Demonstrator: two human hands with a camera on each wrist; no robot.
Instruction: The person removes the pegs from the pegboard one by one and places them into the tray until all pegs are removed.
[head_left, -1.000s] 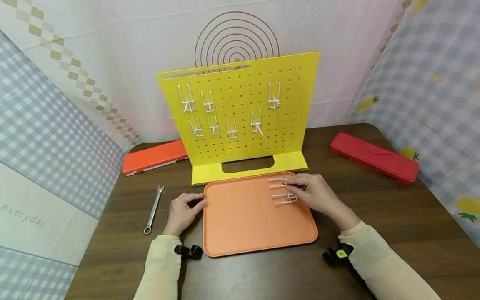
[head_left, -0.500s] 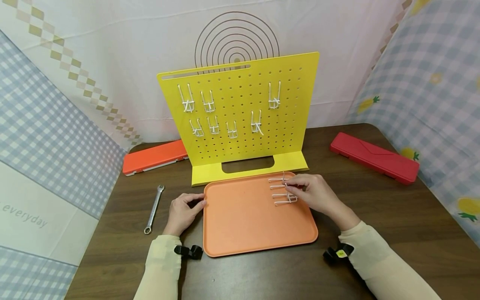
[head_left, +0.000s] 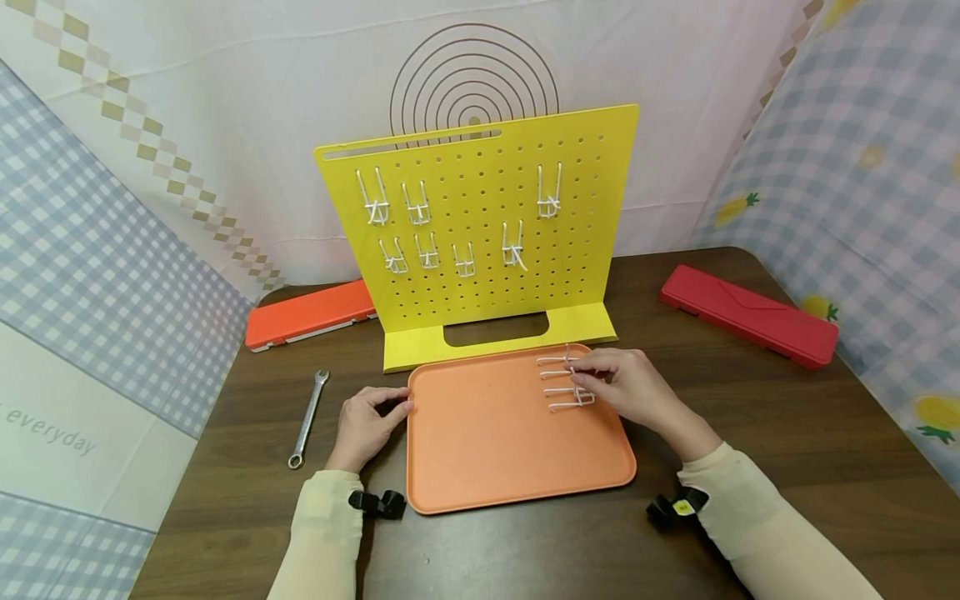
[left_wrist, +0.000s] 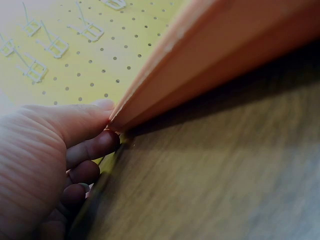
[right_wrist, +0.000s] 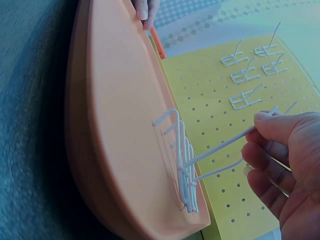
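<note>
An orange tray lies on the table in front of a yellow pegboard. My left hand pinches the tray's left edge, with the thumb against the rim in the left wrist view. Over the tray's far right corner, my right hand pinches a white wire hook between thumb and fingers, by its prong in the right wrist view. Two or more white hooks sit on the tray below that hand; they overlap, and the fingers hide part of them. Several similar hooks hang on the pegboard.
To the left of the tray lies a combination wrench. An orange-red case stands behind it, partly behind the pegboard. On the right is a dark red case. Patterned cloth encloses the table's back and sides.
</note>
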